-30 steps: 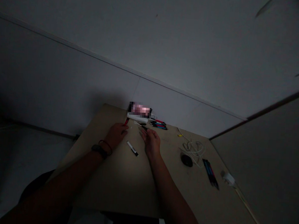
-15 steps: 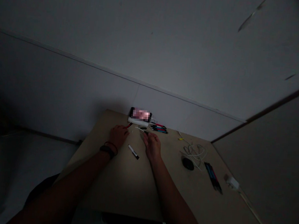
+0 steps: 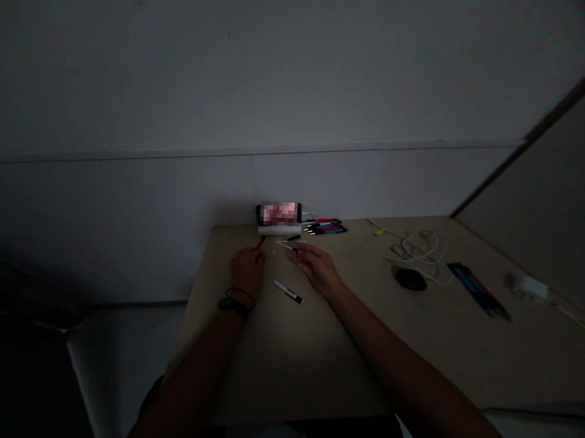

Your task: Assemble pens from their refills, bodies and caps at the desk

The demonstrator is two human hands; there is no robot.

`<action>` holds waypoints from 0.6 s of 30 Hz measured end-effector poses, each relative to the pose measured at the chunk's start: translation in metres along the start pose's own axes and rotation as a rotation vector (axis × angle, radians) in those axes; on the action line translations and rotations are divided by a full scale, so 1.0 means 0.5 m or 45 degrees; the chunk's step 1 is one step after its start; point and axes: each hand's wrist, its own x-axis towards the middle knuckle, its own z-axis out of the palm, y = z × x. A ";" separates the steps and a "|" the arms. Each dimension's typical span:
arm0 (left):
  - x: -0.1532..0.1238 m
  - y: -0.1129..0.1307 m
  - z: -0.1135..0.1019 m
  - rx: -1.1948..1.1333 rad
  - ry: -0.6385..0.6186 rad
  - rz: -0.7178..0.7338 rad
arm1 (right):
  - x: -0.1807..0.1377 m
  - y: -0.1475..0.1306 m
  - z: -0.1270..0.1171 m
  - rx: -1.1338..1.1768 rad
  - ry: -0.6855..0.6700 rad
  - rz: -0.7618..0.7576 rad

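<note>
My left hand (image 3: 247, 270) rests on the desk with its fingers closed round a red and black pen piece (image 3: 260, 243), whose end points at the phone. My right hand (image 3: 318, 267) pinches a thin white stick (image 3: 285, 245) with a dark part by the fingertips; its exact kind is too dark to tell. Between my forearms a white marker-like pen with a black end (image 3: 287, 291) lies on the desk. A small dark piece (image 3: 293, 237) lies just beyond the right fingertips.
A lit phone (image 3: 278, 214) leans on a white block (image 3: 279, 231) by the wall. Several red, blue and black pens (image 3: 326, 227) lie beside it. Farther right are a coiled white cable (image 3: 418, 245), a black mouse (image 3: 410, 279), more pens (image 3: 479, 291) and a white plug (image 3: 531, 286).
My view has tilted and turned, so the desk sits level in the picture. Both hands keep their hold near the phone; the right hand now lies more slanted from the right.
</note>
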 end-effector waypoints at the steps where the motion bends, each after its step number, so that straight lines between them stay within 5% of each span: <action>1: 0.002 -0.002 0.001 -0.007 0.000 -0.003 | 0.001 0.000 0.000 -0.009 -0.003 -0.001; 18: 0.016 -0.019 0.016 -0.133 0.010 0.040 | 0.005 0.001 -0.004 -0.089 -0.001 -0.002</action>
